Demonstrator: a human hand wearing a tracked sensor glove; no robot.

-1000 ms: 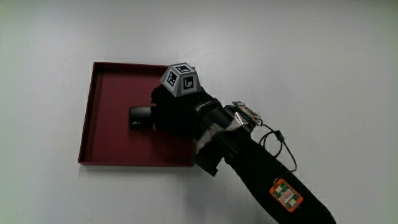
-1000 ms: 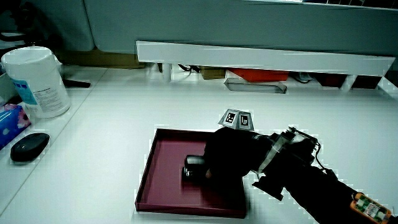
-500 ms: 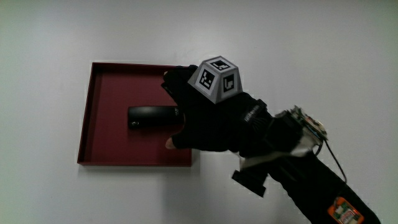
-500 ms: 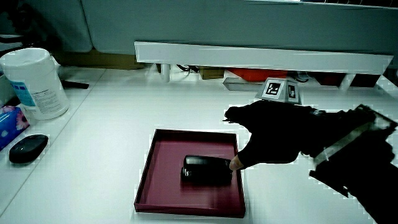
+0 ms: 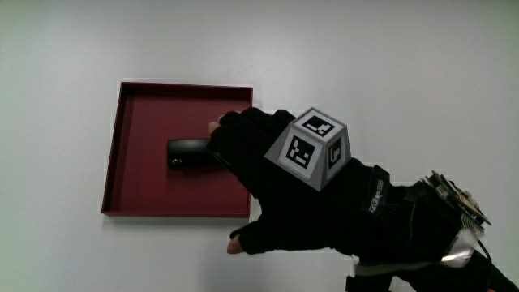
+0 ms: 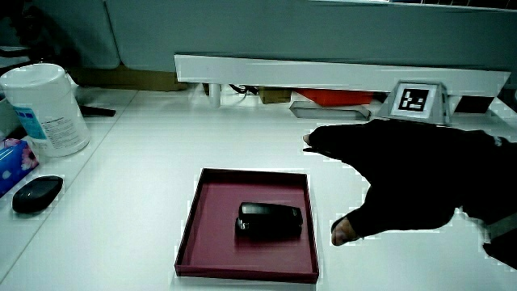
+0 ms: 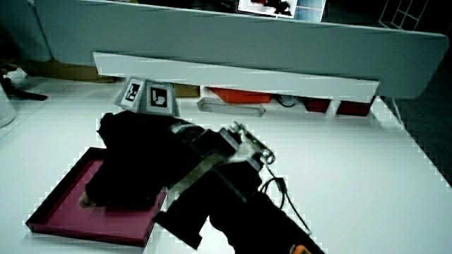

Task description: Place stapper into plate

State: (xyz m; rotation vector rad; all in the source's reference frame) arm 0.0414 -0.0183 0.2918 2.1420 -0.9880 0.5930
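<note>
Your stapler (image 5: pixel 189 153) lies flat on the floor of the dark red plate (image 5: pixel 130 186), roughly at its middle, a black oblong with its long side running across the tray; in a side view (image 6: pixel 269 221) you can see it resting there with nothing touching it. The plate is a shallow square tray with a low raised rim, sitting on the white table (image 5: pixel 405 65). Your hand (image 5: pixel 304 199) is above the table beside the plate, partly over the plate's corner nearest you; its fingers are spread and relaxed and grip nothing, with the fingertips (image 5: pixel 217 130) reaching over the stapler's end in the main view, while a side view (image 6: pixel 396 182) shows the hand raised clear of the tray. The patterned cube (image 5: pixel 312 150) rides on the back of the glove. From the main view the hand covers one end of the stapler and part of the plate's rim; in a side view (image 7: pixel 141 166) the hand and forearm hide the stapler altogether, leaving only part of the plate (image 7: pixel 63 212) visible. Elsewhere on the table, well apart from the plate, stand a white tub of wipes (image 6: pixel 47 105) and a dark computer mouse (image 6: pixel 38 192), and the low partition (image 6: pixel 339 74) runs along the table's edge farthest from you.
</note>
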